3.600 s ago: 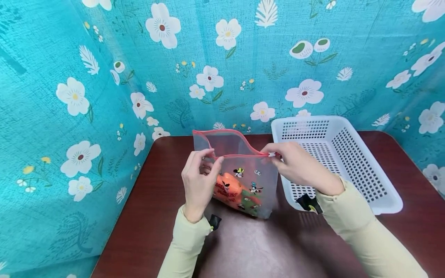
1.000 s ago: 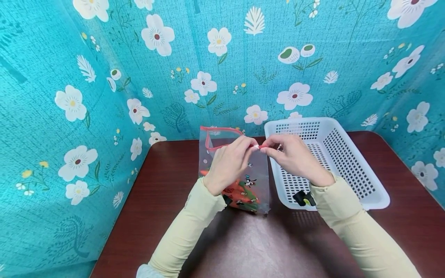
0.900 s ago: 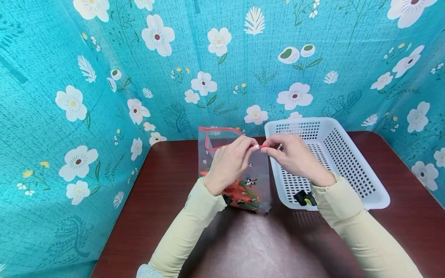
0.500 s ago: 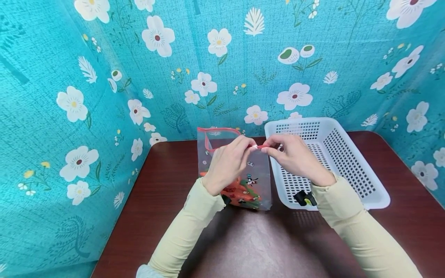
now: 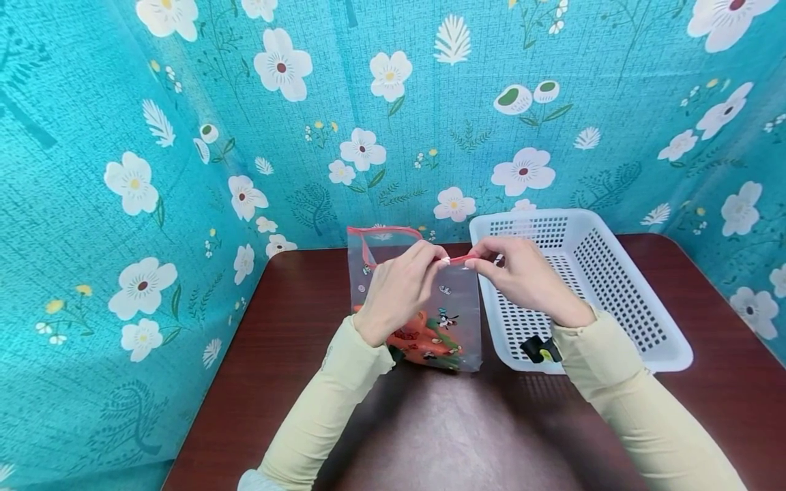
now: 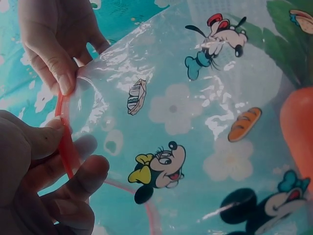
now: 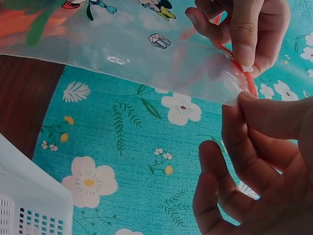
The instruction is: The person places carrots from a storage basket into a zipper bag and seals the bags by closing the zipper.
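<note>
A clear zipper bag (image 5: 462, 300) with cartoon prints and a red zip edge stands on the table. Orange things with green parts (image 5: 424, 339) lie in its lower half. With thumb and finger, my left hand (image 5: 396, 290) pinches the small white slider (image 5: 446, 260) on the zip. Close to its right, my right hand (image 5: 522, 279) pinches the end of the red zip strip (image 7: 253, 87) at the bag's corner. Left of my left hand the bag's mouth gapes. In the right wrist view, the other fingers of my right hand are loosely bent below the bag.
A white perforated plastic basket (image 5: 660, 310) stands right of the bag, under my right forearm. The dark red-brown table (image 5: 295, 307) runs back to a turquoise floral curtain (image 5: 417, 102). A black strap piece (image 5: 540, 349) sits at my right wrist.
My left hand has moved from the left rim to the slider, and my right hand from the slider to the corner. In the last second the slider and left hand have shifted slightly left.
</note>
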Available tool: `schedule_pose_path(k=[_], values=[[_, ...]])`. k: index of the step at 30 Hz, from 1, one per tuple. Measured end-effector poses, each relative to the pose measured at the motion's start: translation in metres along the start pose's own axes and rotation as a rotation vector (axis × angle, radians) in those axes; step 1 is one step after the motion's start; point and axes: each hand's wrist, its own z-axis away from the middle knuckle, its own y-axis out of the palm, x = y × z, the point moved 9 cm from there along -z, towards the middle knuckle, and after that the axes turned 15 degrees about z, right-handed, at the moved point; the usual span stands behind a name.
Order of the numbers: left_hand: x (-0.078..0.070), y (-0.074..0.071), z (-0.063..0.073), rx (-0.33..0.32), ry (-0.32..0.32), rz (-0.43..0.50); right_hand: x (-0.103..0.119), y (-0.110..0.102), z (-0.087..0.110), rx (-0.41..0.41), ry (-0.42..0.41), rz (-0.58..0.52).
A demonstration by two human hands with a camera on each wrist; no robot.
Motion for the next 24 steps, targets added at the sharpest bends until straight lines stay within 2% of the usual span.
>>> schedule_pose_path(k=[24], values=[[0.004, -0.006, 0.004, -0.006, -0.009, 0.043, -0.012, 0.001, -0.001, 0.014, 0.052, -0.002]])
